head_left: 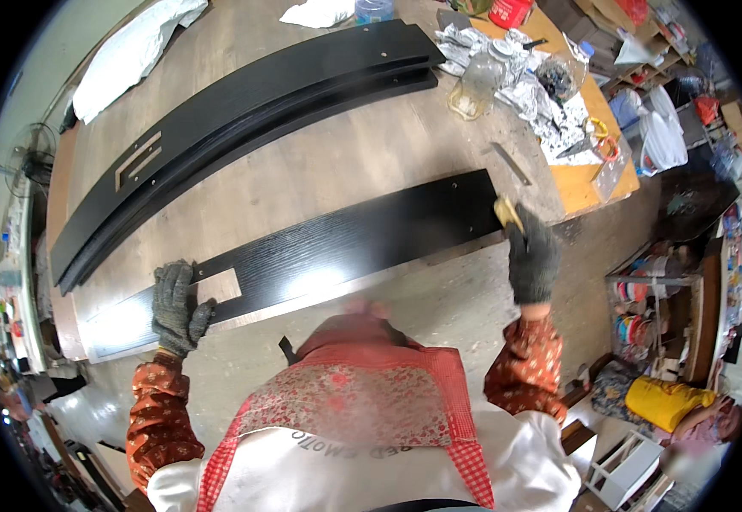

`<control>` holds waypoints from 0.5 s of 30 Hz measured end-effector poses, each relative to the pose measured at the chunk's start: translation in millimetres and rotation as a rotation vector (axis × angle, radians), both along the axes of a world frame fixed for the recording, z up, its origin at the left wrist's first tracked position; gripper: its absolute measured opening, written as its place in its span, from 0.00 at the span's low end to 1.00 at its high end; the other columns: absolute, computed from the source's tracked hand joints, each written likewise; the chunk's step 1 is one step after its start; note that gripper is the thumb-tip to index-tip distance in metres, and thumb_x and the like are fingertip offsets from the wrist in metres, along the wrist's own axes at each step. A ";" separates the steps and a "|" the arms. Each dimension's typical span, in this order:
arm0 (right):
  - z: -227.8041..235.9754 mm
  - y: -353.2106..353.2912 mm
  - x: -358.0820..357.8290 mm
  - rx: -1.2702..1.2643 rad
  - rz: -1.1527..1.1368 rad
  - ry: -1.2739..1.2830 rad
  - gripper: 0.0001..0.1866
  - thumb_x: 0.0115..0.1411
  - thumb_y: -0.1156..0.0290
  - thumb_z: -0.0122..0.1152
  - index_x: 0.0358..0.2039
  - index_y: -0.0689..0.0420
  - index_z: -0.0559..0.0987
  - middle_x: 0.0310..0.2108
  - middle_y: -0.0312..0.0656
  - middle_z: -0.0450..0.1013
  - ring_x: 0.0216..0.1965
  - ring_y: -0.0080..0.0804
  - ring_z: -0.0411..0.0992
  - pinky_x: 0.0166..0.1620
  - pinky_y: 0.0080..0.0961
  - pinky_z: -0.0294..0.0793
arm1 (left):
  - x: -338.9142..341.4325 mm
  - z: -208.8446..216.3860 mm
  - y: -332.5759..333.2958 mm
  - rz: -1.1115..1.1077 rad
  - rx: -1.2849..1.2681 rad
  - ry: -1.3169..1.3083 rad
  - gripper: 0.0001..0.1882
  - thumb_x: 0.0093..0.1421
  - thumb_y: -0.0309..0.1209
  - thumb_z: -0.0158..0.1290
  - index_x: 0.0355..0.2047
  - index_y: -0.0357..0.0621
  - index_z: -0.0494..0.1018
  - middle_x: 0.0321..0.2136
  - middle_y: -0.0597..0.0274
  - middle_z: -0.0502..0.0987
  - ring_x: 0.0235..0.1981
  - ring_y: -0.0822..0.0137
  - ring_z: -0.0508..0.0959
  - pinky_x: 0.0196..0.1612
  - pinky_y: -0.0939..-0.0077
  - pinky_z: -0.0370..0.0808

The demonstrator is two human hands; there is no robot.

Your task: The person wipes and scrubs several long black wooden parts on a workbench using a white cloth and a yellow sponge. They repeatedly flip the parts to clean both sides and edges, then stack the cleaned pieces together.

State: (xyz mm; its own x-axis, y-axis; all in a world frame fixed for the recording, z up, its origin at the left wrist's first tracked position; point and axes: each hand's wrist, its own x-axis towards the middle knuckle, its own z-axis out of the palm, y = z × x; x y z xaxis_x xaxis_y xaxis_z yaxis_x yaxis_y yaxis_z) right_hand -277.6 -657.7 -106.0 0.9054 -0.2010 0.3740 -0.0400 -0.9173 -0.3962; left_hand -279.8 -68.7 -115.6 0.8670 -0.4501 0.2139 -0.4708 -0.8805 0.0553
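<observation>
Worktop (302, 183) carries the black board (354, 235) beneath the left hand's (180, 309) loosely parted fingers. The right hand's (533, 260) curled fingers grip a yellowish tool (506, 210), possibly a brush. Uneven pressure could slide the board.

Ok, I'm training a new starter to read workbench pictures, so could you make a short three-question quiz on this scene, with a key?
1. True or false: the left hand is bare, with no glove on it.
2. What is the right hand holding?
A) scissors
B) a small yellowish item
C) a bottle cap
3. Fill in: the clear bottle is to the ____ of the stacked black boards.

Key:
1. False; it wears a gray glove and rests on the near black board.
2. B
3. right
</observation>
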 end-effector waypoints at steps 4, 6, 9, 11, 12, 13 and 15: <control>2.4 -2.1 -23.8 0.101 -0.115 -0.028 0.17 0.63 0.68 0.59 0.52 0.56 0.78 0.47 0.49 0.77 0.47 0.46 0.76 0.51 0.35 0.73 | 3.5 -1.0 -0.3 -0.012 -0.002 -0.026 0.37 0.57 0.47 0.56 0.61 0.37 0.62 0.58 0.43 0.68 0.61 0.41 0.64 0.67 0.41 0.53; 5.4 -8.7 -19.7 0.177 -0.227 -0.028 0.17 0.63 0.68 0.59 0.52 0.57 0.77 0.48 0.50 0.76 0.48 0.45 0.76 0.51 0.34 0.72 | -0.3 0.5 -2.4 -0.014 -0.027 -0.035 0.37 0.57 0.47 0.55 0.61 0.37 0.62 0.58 0.43 0.67 0.62 0.41 0.64 0.67 0.41 0.53; 11.9 -28.7 7.3 0.235 -0.259 -0.092 0.19 0.63 0.68 0.59 0.53 0.59 0.77 0.48 0.51 0.76 0.48 0.42 0.76 0.51 0.32 0.73 | 1.3 1.8 -0.4 -0.005 0.003 -0.037 0.39 0.57 0.50 0.54 0.61 0.35 0.62 0.58 0.42 0.67 0.62 0.40 0.64 0.67 0.41 0.52; 18.1 -44.0 25.6 0.278 -0.273 -0.102 0.20 0.62 0.67 0.59 0.54 0.61 0.76 0.46 0.47 0.78 0.44 0.33 0.77 0.49 0.29 0.74 | 2.5 1.9 -2.6 -0.016 -0.006 -0.036 0.37 0.59 0.48 0.53 0.61 0.35 0.62 0.59 0.42 0.67 0.62 0.40 0.64 0.67 0.40 0.51; 11.7 -63.7 35.2 0.376 -0.270 -0.114 0.20 0.62 0.68 0.60 0.54 0.62 0.75 0.45 0.45 0.78 0.43 0.31 0.76 0.48 0.27 0.74 | 2.3 1.5 -4.4 -0.023 -0.020 -0.048 0.36 0.59 0.47 0.52 0.61 0.36 0.62 0.58 0.42 0.67 0.62 0.41 0.64 0.68 0.40 0.51; -4.4 -92.5 46.7 0.480 -0.266 -0.128 0.21 0.62 0.68 0.60 0.54 0.63 0.75 0.45 0.44 0.78 0.42 0.29 0.76 0.46 0.26 0.75 | 2.2 0.1 -7.4 -0.002 -0.030 -0.052 0.35 0.60 0.47 0.52 0.61 0.37 0.63 0.58 0.43 0.68 0.62 0.42 0.64 0.68 0.42 0.50; -1.6 -115.6 75.1 0.729 -0.200 -0.158 0.22 0.62 0.69 0.61 0.55 0.64 0.74 0.45 0.43 0.76 0.40 0.25 0.74 0.39 0.24 0.78 | 0.2 2.6 -10.8 0.093 -0.037 -0.032 0.33 0.61 0.46 0.51 0.61 0.39 0.64 0.58 0.46 0.69 0.63 0.44 0.64 0.69 0.44 0.49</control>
